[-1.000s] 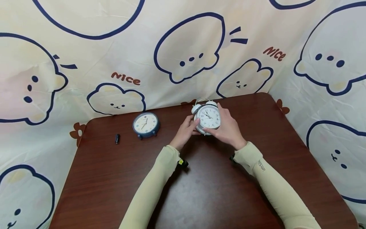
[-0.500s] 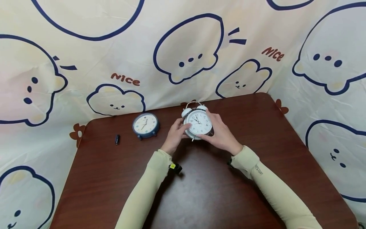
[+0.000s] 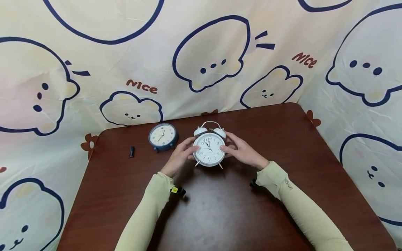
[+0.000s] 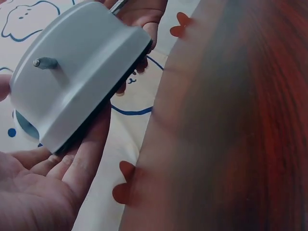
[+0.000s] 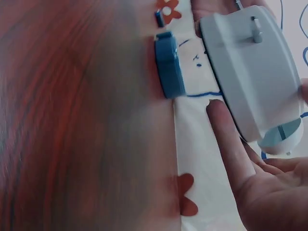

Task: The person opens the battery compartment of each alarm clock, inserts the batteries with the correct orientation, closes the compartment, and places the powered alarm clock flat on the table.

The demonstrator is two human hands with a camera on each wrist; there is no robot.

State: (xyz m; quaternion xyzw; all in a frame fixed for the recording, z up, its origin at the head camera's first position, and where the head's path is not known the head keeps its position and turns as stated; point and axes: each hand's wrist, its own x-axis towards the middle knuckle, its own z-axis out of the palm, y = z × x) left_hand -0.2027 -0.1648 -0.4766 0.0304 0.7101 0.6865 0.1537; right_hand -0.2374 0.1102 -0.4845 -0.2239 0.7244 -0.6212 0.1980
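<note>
A white twin-bell alarm clock (image 3: 209,152) is held near the middle of the table, its dial up and its two bells towards the back. My left hand (image 3: 179,157) grips its left side, thumb at the dial's rim and fingers behind. On the opposite side my right hand (image 3: 243,150) holds it the same way. In the left wrist view the casing (image 4: 82,67) shows side-on with a metal leg (image 4: 46,63), the left fingers supporting its back. The right wrist view shows the casing (image 5: 250,72) raised off the tabletop, right fingers (image 5: 224,130) behind it.
A dark blue round clock (image 3: 162,137) lies tilted back on the brown table (image 3: 213,216), left of the white one. Further left lies a small black cylinder (image 3: 132,152). A patterned cloth (image 3: 207,52) hangs along the back and both sides.
Both hands have brought the white alarm clock left and nearer to the person. It has turned upright towards the viewer, so both legs and the handle now show.
</note>
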